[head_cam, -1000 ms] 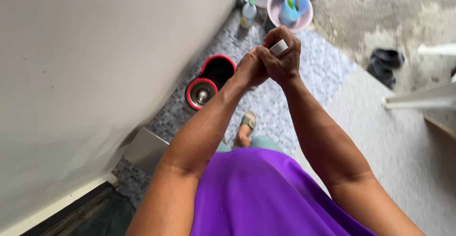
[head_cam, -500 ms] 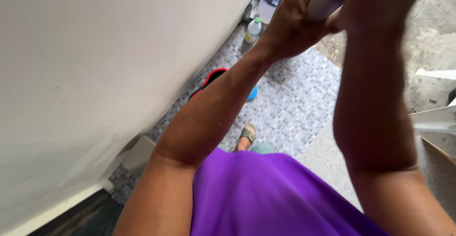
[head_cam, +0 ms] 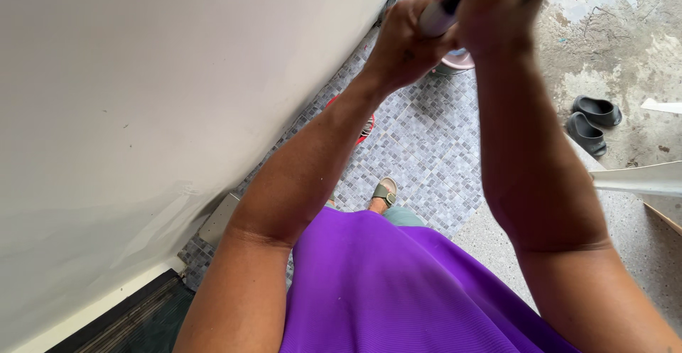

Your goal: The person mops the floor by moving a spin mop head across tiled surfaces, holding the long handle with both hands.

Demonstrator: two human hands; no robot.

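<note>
Both hands were up high, close together, near the top of the picture. The left hand [head_cam: 405, 44] was wrapped around a white stick-like handle [head_cam: 435, 19], and the right hand [head_cam: 497, 5] was closed over it from above, so both held it tight. Only a short bit of the handle showed between them, and its ends were hidden, so I could not tell what it belonged to. How far the work had got could not be judged; nothing finished showed.

Beside the arms stood one big white wall [head_cam: 142, 111]. Down on the small-tiled floor [head_cam: 426, 154] were one red bucket [head_cam: 366, 122], mostly hidden by the arm, one pink tub [head_cam: 458, 62], two dark slippers [head_cam: 590, 122], and one sandalled foot [head_cam: 386, 192].
</note>
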